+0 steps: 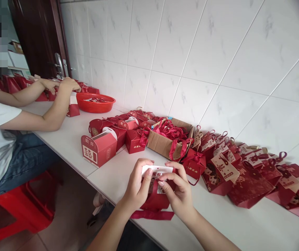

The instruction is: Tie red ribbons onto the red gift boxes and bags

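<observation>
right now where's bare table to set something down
Bare tabletop lies between the right hand and the gift bags, and between the left hand and the large red box. Crowded: along the wall, around the carton.

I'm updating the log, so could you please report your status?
Left hand, right hand both on red box. Ribbon at its near side. Carton beyond, not blocking.

Red boxes (102, 150) on white table (246, 226)
</observation>
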Tool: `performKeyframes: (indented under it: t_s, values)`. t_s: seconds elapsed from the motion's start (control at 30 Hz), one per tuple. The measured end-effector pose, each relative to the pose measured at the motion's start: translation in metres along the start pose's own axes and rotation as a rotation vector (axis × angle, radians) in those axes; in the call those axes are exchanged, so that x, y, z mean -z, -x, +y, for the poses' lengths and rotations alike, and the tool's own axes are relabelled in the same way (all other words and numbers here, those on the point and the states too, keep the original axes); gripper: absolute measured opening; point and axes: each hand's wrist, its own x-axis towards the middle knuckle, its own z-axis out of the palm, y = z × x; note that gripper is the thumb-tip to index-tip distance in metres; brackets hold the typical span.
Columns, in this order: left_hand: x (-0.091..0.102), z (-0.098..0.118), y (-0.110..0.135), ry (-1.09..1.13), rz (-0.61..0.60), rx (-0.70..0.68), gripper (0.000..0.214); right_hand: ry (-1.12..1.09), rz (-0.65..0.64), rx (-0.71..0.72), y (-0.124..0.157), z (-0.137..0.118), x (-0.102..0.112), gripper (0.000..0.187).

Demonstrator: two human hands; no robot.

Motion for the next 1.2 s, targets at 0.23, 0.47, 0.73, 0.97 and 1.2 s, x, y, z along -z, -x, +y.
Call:
performKeyframes:
  t_s: [0.23, 0.47, 0.73, 0.97, 1.2]
  values:
    - [-0.0001, 0.0000, 0.0004, 0.024, 0.026, -0.002, 0.015, 0.005, 0.005, 0.011, 0.0005, -0.0013, -0.0001, 0.015]
    - [0.0021, 0.0056, -0.0052, -0.076, -0.025, -0.068, 0.015, -0.003, 0.013, 0.007, -0.0002, 0.0013, 0.0000, 0.014]
    - [0.0012, 0.0051, -0.0052, -0.126, -0.035, -0.106, 0.017, -0.012, 0.021, -0.004, 0.0016, 0.0030, -0.0013, 0.014]
    - [0.0007, 0.0046, -0.0055, -0.120, -0.047, -0.113, 0.020, -0.007, 0.040, -0.010, 0.0012, 0.0020, -0.0017, 0.016]
    - [0.0002, 0.0074, -0.0049, -0.093, -0.056, -0.110, 0.019, 0.008, 0.127, -0.026, 0.0011, 0.0044, -0.0029, 0.015]
